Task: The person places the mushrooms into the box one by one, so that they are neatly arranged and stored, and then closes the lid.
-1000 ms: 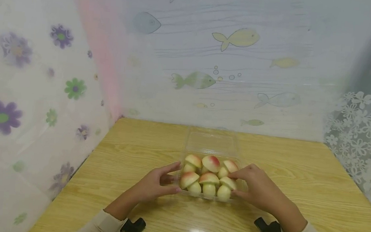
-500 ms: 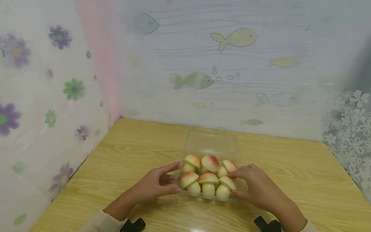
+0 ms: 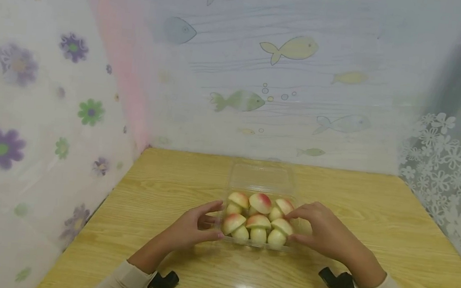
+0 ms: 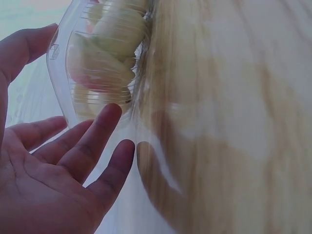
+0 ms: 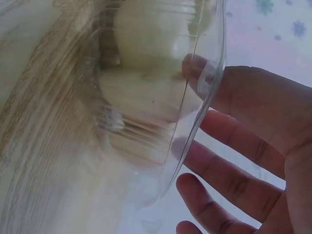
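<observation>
A clear plastic clamshell box [image 3: 252,245] sits on the table with its lid [image 3: 263,179] folded back. Inside, several mushroom-shaped pieces [image 3: 259,223], pale yellow with red-tinged caps, stand in two rows. My left hand [image 3: 190,226] is at the box's left side, its thumb and forefinger spread and touching the rim. In the left wrist view, the other fingers of that hand [image 4: 85,151] extend loosely beside the plastic wall. At the right rim is my right hand [image 3: 323,230], thumb and forefinger apart. The right wrist view shows its thumb [image 5: 243,90] over the rim and fingers extended alongside.
The wood-grain table [image 3: 161,179] ends at a back wall covering [image 3: 221,61] printed with fish. A flower-patterned covering [image 3: 39,113] hangs on the left, and a lace-like one [image 3: 452,154] on the right. Black mounts [image 3: 164,282] are on both wrists.
My right hand has shifted slightly right, drawing its fingertips back toward the box's edge. The left hand and the box keep practically the same place.
</observation>
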The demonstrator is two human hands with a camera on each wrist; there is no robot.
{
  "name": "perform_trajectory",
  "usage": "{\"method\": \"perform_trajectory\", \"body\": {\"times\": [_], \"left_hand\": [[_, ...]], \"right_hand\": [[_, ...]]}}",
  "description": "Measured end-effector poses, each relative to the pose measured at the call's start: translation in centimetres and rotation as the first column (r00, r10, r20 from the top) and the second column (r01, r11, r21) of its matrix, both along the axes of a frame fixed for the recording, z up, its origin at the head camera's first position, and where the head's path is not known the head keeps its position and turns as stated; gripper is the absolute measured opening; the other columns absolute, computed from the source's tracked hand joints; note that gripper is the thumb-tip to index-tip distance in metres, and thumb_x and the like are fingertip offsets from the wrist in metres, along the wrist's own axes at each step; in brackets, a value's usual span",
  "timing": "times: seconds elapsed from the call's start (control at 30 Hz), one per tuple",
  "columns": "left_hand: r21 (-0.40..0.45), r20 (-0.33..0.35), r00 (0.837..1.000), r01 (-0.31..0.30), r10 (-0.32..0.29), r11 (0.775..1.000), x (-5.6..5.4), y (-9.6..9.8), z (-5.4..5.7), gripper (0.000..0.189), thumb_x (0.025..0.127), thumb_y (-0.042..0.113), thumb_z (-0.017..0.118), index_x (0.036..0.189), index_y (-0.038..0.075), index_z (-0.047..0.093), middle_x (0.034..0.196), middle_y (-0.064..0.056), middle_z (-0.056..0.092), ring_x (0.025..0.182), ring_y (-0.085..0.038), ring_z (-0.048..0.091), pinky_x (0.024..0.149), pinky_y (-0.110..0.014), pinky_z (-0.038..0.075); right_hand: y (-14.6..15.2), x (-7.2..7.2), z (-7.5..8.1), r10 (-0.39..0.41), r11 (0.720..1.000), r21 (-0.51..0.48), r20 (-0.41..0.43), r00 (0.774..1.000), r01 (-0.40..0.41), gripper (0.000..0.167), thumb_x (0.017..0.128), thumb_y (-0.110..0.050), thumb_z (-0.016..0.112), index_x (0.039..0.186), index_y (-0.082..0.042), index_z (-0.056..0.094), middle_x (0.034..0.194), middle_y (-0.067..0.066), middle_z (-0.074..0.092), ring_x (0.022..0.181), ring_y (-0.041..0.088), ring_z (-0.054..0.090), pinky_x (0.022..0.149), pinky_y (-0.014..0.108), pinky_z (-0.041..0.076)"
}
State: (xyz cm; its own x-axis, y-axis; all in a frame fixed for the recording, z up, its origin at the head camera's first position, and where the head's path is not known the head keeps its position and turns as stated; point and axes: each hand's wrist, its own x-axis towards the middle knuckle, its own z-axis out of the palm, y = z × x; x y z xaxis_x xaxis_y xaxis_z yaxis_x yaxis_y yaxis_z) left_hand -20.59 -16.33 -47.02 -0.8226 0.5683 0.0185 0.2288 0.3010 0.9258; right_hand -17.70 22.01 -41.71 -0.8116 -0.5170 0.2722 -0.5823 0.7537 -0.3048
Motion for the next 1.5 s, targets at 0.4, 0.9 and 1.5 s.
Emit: {"method": "perform_trajectory", "body": {"times": [0.4, 0.9, 1.5], "left_hand": [[-0.087, -0.035, 0.999, -0.043, 0.04, 0.995, -0.7, -0.3, 0.6, 0.091, 0.092, 0.044, 0.079, 0.164, 0.021, 0.03, 0.163, 0.0, 0.041, 0.137, -0.026, 0.057, 0.111, -0.049, 0.05], [-0.065, 0.01, 0.986, -0.168, 0.169, 0.984, -5.4, 0.3, 1.3, 0.072, 0.1, 0.048, 0.067, 0.155, 0.008, 0.045, 0.157, -0.011, 0.049, 0.132, -0.029, 0.06, 0.104, -0.048, 0.056], [0.107, 0.312, 0.924, -0.265, 0.221, 0.958, -9.7, 2.9, 0.8, 0.057, 0.103, 0.025, 0.067, 0.15, -0.002, 0.049, 0.142, -0.02, 0.062, 0.127, -0.03, 0.066, 0.105, -0.042, 0.056]], "right_hand": [[1.3, -0.8, 0.5, -0.033, 0.999, -0.02, 0.011, 0.999, 0.033, 0.037, 0.087, -0.023, 0.086, 0.121, -0.016, 0.075, 0.119, -0.002, 0.073, 0.112, 0.028, 0.067, 0.094, 0.053, 0.056], [2.0, -5.1, -0.1, -0.239, 0.935, -0.181, 0.309, 0.921, 0.304, 0.056, 0.103, -0.033, 0.065, 0.148, -0.002, 0.052, 0.139, 0.023, 0.062, 0.118, 0.041, 0.067, 0.086, 0.051, 0.061], [2.6, -9.1, -1.6, 0.008, 0.796, -0.408, 0.745, 0.667, 0.447, 0.061, 0.109, -0.026, 0.052, 0.156, 0.008, 0.035, 0.153, 0.029, 0.048, 0.121, 0.031, 0.065, 0.099, 0.041, 0.058]]}}
